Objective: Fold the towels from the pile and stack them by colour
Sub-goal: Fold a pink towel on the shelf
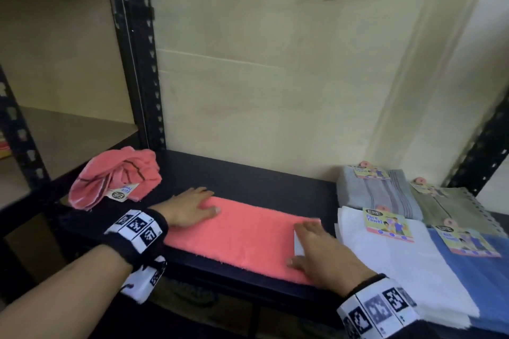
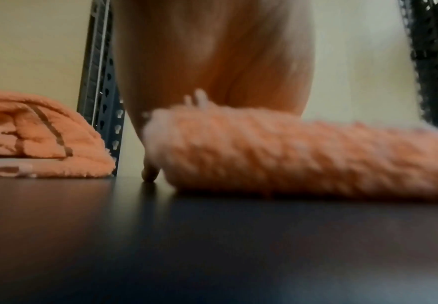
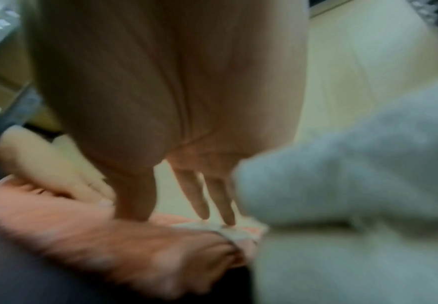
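A coral pink towel (image 1: 242, 237) lies flat as a long folded strip on the black shelf (image 1: 248, 176). My left hand (image 1: 192, 208) presses flat on its left end with straight fingers. My right hand (image 1: 316, 253) presses flat on its right end, fingers spread beside a white label. The left wrist view shows the pink towel's thick edge (image 2: 277, 152) under my palm. In the right wrist view my fingers (image 3: 202, 197) rest on the pink towel (image 3: 134, 242). A crumpled pink towel (image 1: 115, 176) with brown stripes and a paper tag sits at the back left.
Folded towels with paper tags lie at the right: white (image 1: 399, 264), blue (image 1: 473, 283), grey (image 1: 377, 190) and green (image 1: 451, 209). Black slotted uprights (image 1: 140, 58) frame the shelf. A pale wall closes the back.
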